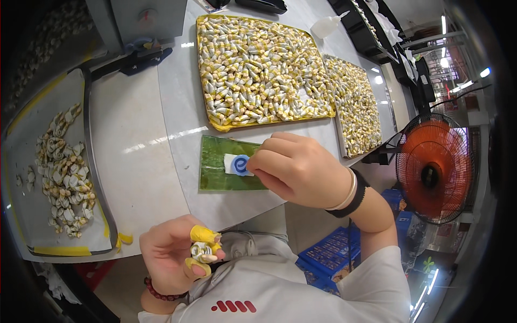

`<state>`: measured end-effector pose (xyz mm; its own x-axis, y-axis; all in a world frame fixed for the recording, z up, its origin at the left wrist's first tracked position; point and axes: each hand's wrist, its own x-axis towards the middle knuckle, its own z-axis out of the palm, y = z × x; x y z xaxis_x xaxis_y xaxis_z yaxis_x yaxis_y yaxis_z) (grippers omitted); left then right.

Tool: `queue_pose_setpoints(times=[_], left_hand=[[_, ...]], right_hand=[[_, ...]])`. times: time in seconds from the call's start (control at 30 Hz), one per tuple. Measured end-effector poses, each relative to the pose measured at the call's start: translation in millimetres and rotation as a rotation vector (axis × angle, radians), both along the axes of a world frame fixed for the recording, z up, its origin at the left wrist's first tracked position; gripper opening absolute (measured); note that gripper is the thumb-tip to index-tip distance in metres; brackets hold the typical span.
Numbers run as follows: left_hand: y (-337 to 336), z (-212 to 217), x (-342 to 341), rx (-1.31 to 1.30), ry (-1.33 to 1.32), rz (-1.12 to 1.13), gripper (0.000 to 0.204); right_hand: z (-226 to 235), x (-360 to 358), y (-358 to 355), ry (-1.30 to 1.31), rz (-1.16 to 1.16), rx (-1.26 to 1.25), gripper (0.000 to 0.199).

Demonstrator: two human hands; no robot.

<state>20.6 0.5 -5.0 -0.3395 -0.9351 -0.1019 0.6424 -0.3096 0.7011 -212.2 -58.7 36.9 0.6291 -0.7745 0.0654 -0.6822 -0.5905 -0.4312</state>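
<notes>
The small white and yellow capped tube [201, 251] sits pinched in the left hand [175, 258], clamped between thumb and fingers wearing yellow finger cots [203, 234], probably so the grip does not slip or smudge it. It is held close to the body, below the table edge. The right hand [299, 169] reaches forward, its fingertips closed on a white and blue sticker [236, 164] lying on a green backing sheet [218, 172], seemingly peeling it. Beyond that sheet, 2 yellow-lined trays [212, 121] hold heaps of the same tubes. Left of the holding hand, a grey tray [97, 177] carries a smaller pile.
</notes>
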Motion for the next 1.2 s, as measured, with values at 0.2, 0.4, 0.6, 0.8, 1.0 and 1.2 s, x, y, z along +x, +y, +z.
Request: queue_pose_setpoints(times=[0.2,0.4,0.6,0.8,1.0,1.2], left_hand=[[-0.1,1.9,-3.4,-0.022,-0.064,0.062,0.046],[-0.1,2.0,-4.1,-0.060,-0.111,0.080,0.044],[-1.8,-1.1,-5.1,-0.187,-0.204,0.118,0.039],[-3.7,-5.5,-12.3,-0.530,-0.426,0.220,0.030],[-2.0,1.8,-8.0,-0.658,-0.578,0.182,0.042],[-3.8,3.7,-12.9,-0.709,-0.571,0.126,0.042]], right_hand=[[-6.5,10.9,2.8,-0.012,0.012,-0.048,0.017],[-4.0,14.5,5.4,0.121,-0.046,-0.156,0.014],[5.8,13.0,12.6,0.174,-0.028,-0.038,0.013],[-11.3,13.1,13.7,-0.008,-0.050,-0.101,0.021],[12.8,18.4,39.8,-0.756,-0.259,0.222,0.017],[21.0,24.5,57.6,-0.861,-0.128,0.208,0.022]])
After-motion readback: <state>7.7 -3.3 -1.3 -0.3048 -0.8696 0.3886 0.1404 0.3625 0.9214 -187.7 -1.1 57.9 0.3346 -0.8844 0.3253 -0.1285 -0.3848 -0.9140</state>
